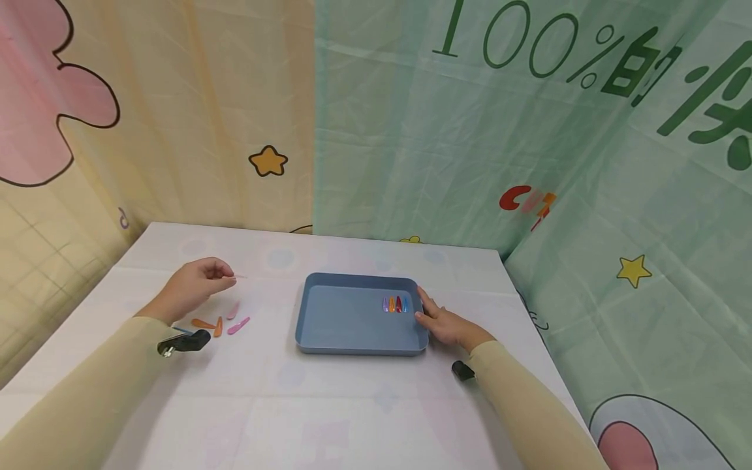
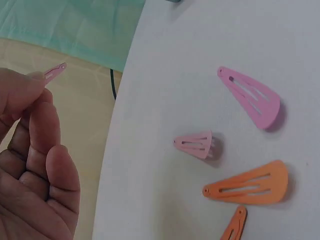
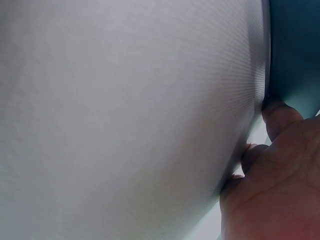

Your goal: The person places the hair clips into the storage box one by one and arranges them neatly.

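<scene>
My left hand (image 1: 202, 282) pinches a pink snap hair clip (image 2: 56, 71) by the thumb and forefinger, above the table's left side. Its other fingers are curled below. Beneath it lie a pale pink clip (image 2: 195, 145), a brighter pink clip (image 2: 257, 100) and two orange clips (image 2: 250, 185). On the right, my right hand (image 1: 449, 324) holds the right rim of a blue-grey tray (image 1: 341, 326), thumb at the rim and fingers along the outer side. Inside the tray, near that hand, several clips stand in a row: purple, orange, red (image 1: 399, 304) and blue.
A white cloth (image 1: 264, 418) with faint prints covers the table. Printed curtains (image 1: 376, 130) hang behind it and along the sides. Dark wrist-camera mounts (image 1: 196, 340) sit under both forearms, the left one close to the loose clips.
</scene>
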`<state>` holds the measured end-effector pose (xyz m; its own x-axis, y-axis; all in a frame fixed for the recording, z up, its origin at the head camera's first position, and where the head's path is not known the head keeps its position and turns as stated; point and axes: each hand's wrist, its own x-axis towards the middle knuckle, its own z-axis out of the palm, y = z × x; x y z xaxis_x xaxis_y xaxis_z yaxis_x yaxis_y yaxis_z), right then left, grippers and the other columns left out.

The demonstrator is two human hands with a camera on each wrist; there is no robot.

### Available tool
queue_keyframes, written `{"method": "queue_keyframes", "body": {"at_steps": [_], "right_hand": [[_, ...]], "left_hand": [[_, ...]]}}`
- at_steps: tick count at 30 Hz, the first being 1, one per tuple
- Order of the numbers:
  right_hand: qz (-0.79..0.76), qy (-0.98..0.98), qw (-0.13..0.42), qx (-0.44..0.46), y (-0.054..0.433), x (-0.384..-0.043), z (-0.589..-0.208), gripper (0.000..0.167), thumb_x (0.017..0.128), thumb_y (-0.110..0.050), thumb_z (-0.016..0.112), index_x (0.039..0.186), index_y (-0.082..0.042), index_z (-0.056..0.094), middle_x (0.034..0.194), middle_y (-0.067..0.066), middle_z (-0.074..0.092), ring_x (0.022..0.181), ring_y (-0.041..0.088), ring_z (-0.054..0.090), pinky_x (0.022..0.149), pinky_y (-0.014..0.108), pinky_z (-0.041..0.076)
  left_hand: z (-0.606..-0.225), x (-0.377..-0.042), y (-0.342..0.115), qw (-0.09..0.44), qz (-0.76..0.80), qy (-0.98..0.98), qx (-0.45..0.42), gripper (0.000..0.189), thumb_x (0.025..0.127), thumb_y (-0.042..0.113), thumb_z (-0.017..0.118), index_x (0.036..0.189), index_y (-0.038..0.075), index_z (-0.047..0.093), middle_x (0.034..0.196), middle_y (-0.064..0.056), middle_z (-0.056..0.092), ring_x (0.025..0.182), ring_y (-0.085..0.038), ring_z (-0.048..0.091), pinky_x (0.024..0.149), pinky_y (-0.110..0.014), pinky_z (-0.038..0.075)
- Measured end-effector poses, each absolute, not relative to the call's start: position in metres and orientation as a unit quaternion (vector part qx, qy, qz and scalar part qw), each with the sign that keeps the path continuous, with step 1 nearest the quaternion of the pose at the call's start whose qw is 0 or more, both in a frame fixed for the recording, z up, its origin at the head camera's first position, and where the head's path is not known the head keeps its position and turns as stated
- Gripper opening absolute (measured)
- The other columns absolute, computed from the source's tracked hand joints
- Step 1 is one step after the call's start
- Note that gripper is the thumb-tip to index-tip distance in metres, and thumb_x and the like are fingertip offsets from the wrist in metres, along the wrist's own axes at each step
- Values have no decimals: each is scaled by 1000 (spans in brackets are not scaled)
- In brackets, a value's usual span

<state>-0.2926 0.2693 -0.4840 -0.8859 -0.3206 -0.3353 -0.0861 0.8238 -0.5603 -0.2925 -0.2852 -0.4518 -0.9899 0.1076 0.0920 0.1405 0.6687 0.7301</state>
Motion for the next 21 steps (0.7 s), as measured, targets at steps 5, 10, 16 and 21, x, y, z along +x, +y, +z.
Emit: {"method": "queue_keyframes", "body": {"at_steps": [5,10,16,21], "right_hand": [[-278,931,211,-110,269,-292,-483,73,113,-49,35,170,-30,-8,177,12,2,160,53,-4,127,68,0],[-279,930,210,-112,268,-292,-483,73,114,-48,34,170,-28,-8,177,12,4,161,49,-3,128,66,-1],[-281,930,211,-107,268,-292,-483,74,113,-50,35,170,-29,-8,177,11,4,161,50,-3,128,66,-1],[-280,931,211,-107,268,-293,-484,74,113,-50,36,170,-31,-8,177,11,4,161,51,-3,128,67,0]], "left_hand": [[-446,-292,-273,24,-414,-907,-68,25,99,30,74,112,9,70,103,-5,68,94,-18,56,74,-27,49],[-441,-291,-263,2,-432,-900,-59,36,104,38,65,122,8,70,117,-15,71,105,-25,61,84,-32,49],[-438,-293,-251,-21,-437,-897,-60,37,110,34,55,133,7,68,133,-20,69,117,-33,63,96,-39,51],[-436,-293,-241,-38,-456,-887,-71,37,109,30,59,136,6,65,135,-21,68,119,-36,64,103,-50,52]]}}
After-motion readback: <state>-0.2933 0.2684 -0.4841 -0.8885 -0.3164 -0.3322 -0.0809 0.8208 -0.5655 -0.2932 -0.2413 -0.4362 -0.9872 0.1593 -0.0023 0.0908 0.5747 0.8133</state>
